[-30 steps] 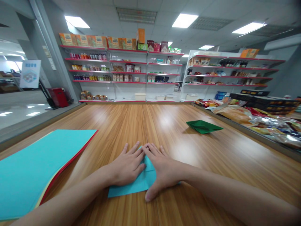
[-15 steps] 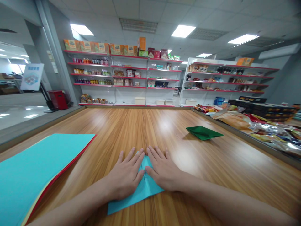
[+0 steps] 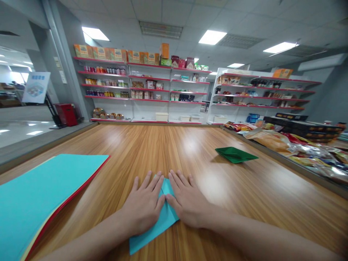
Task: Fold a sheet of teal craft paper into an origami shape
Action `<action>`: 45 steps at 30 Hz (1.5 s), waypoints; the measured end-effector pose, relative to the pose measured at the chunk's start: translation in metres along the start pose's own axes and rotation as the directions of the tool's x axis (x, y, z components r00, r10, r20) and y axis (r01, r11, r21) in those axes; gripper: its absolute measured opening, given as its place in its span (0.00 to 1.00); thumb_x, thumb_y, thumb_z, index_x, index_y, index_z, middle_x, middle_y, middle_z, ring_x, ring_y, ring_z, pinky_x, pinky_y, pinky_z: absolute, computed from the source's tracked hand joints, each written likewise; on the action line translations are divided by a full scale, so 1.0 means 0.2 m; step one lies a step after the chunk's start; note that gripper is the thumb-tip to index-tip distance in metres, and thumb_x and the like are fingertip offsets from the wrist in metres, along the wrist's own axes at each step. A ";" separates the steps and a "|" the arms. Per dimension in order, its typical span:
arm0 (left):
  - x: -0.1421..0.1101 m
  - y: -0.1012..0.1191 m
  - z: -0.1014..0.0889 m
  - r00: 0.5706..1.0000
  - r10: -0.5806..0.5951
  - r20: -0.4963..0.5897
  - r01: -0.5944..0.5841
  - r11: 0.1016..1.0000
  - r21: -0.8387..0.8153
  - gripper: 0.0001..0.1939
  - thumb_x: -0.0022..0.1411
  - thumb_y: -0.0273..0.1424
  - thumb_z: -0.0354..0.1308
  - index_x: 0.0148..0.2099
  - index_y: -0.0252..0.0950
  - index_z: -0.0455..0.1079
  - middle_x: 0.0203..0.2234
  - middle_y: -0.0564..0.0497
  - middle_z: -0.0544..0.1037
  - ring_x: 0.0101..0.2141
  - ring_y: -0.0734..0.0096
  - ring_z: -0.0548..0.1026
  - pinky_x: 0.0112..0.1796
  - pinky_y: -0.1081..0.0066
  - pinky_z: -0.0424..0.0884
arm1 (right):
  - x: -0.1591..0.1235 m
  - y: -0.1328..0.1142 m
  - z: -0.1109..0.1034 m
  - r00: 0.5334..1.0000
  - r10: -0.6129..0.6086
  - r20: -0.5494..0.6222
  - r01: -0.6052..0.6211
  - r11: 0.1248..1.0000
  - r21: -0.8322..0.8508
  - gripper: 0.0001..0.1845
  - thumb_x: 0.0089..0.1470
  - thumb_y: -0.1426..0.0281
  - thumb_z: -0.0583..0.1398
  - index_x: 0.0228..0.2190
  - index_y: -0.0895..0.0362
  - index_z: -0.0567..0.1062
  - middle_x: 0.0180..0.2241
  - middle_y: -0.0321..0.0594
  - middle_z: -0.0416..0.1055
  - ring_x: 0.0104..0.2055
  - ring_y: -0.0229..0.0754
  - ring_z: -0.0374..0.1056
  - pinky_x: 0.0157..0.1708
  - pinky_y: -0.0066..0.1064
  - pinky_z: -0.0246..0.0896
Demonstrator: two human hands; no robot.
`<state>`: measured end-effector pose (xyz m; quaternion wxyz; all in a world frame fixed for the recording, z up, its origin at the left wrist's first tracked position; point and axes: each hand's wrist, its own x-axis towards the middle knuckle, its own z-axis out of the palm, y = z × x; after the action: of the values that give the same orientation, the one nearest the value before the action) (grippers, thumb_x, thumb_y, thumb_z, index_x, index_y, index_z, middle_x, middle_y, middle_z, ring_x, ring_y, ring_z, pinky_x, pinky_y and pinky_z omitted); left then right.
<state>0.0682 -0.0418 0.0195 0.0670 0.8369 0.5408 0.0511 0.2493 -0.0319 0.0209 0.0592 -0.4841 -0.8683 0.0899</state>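
Note:
A folded turquoise paper [image 3: 160, 221] lies on the wooden table [image 3: 168, 152] close in front of me, its point facing away. My left hand [image 3: 144, 204] lies flat on its left half, fingers stretched out. My right hand [image 3: 187, 199] presses flat on its right half, fingers spread, thumb touching the centre crease. Most of the paper is hidden under both palms.
A stack of coloured sheets [image 3: 46, 195] with turquoise on top lies at the left. A folded green paper piece [image 3: 235, 154] sits at the right middle. Snack bags [image 3: 288, 143] fill a counter along the right edge. Stocked shelves [image 3: 141, 87] stand behind the table.
Both hands slid down along the paper and apart from the tip, then settled side by side. The paper's near end swung slightly to the right. The view tilted down a little.

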 end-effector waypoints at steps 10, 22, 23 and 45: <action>0.00 0.05 -0.05 0.972 0.089 -0.217 -0.074 0.994 0.078 0.22 0.67 0.38 0.41 0.50 0.29 0.69 0.46 0.36 0.70 0.48 0.50 0.66 0.49 0.51 0.62 | 0.00 0.01 -0.04 0.976 -0.007 -0.219 -0.019 0.993 -0.115 0.22 0.60 0.63 0.48 0.50 0.60 0.69 0.53 0.54 0.64 0.55 0.57 0.57 0.52 0.51 0.48; 0.05 0.00 -0.04 0.973 0.110 -0.204 -0.087 0.989 0.118 0.20 0.70 0.36 0.37 0.35 0.34 0.67 0.29 0.44 0.74 0.32 0.60 0.72 0.33 0.64 0.64 | 0.00 0.00 -0.03 0.964 -0.054 -0.259 0.032 0.996 -0.088 0.11 0.59 0.68 0.51 0.29 0.59 0.70 0.32 0.45 0.70 0.34 0.44 0.64 0.33 0.33 0.52; 0.06 -0.02 -0.04 0.980 0.107 -0.167 -0.087 0.988 0.124 0.22 0.70 0.37 0.36 0.35 0.34 0.67 0.27 0.44 0.74 0.29 0.60 0.73 0.30 0.66 0.63 | 0.01 0.01 -0.03 0.968 -0.056 -0.246 0.044 0.998 -0.053 0.11 0.59 0.68 0.51 0.29 0.59 0.70 0.30 0.44 0.71 0.32 0.43 0.65 0.30 0.32 0.50; 0.09 -0.08 -0.05 0.949 0.203 -0.241 -0.306 0.775 -0.554 0.11 0.63 0.30 0.49 0.35 0.34 0.72 0.24 0.52 0.74 0.26 0.72 0.71 0.28 0.75 0.62 | 0.05 0.05 -0.05 0.909 -0.233 -0.344 0.235 0.971 -0.038 0.11 0.58 0.70 0.54 0.29 0.58 0.74 0.27 0.39 0.73 0.28 0.39 0.67 0.27 0.29 0.52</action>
<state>0.0592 -0.0191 0.0276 0.2677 0.8336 0.3839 0.2934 0.2542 -0.0181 0.0293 0.2224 -0.3848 -0.8958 -0.0028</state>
